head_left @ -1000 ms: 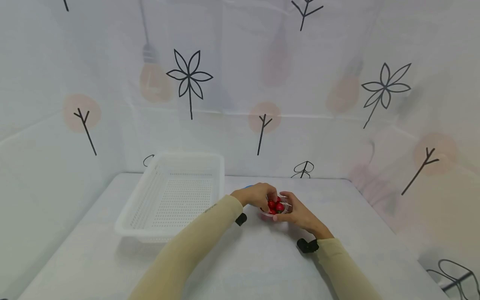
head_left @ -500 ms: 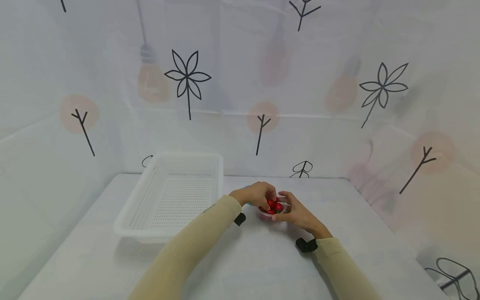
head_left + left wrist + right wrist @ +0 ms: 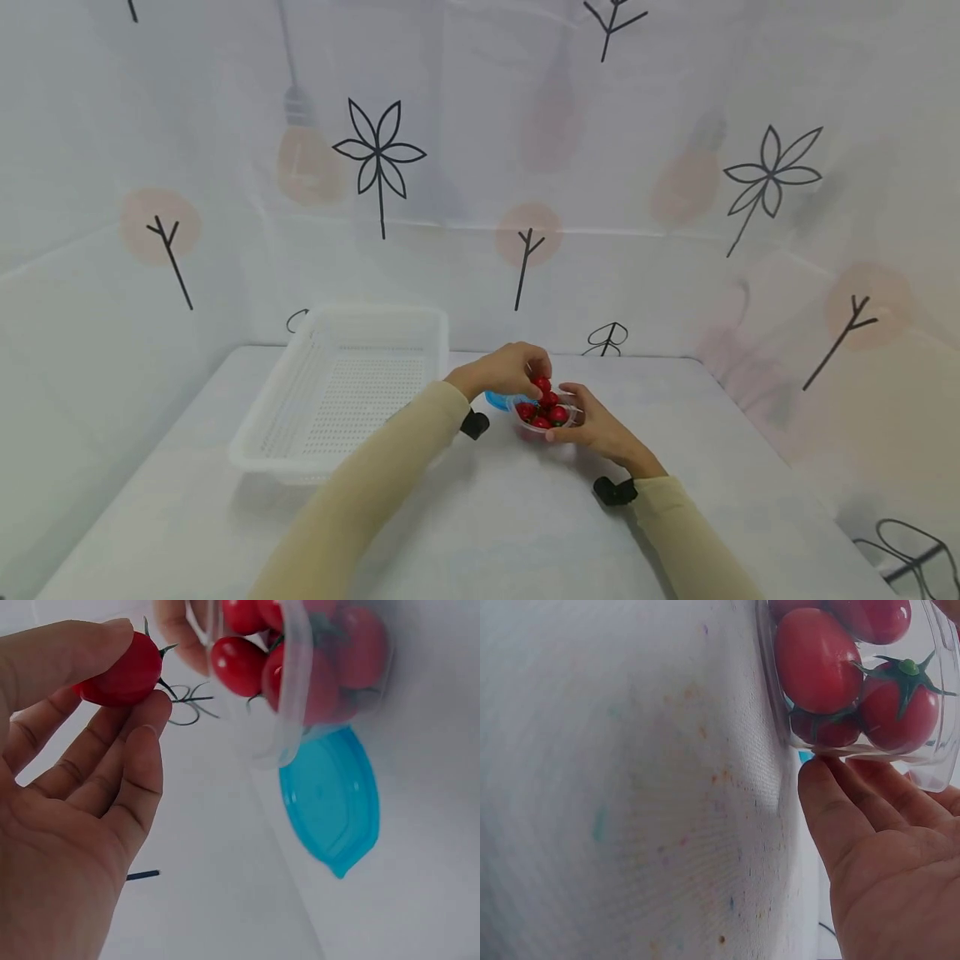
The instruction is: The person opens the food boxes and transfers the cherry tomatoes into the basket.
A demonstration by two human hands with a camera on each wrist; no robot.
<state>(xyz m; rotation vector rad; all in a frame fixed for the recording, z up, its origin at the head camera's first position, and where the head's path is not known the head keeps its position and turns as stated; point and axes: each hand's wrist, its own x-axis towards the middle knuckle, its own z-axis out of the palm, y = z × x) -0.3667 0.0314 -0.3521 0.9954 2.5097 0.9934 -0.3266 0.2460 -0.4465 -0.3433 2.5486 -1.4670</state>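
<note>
My left hand pinches a red cherry tomato with a green stem between thumb and fingers, just above a small clear plastic container. Several more red tomatoes lie inside the container, some with green stems. From the right, my right hand holds the container by its side, thumb at the near side and fingers at the far side. In the right wrist view, its fingers rest against the clear wall. A blue lid lies on the table behind the container, partly covered by my left hand in the head view.
A large white perforated basket stands on the left of the white-covered table, beside my left forearm. Behind the table hangs a pale cloth printed with flowers and twigs.
My left hand has risen out of the container with a cherry tomato pinched in it, moving slightly up and back. More of the blue lid shows. The right hand stays on the container.
</note>
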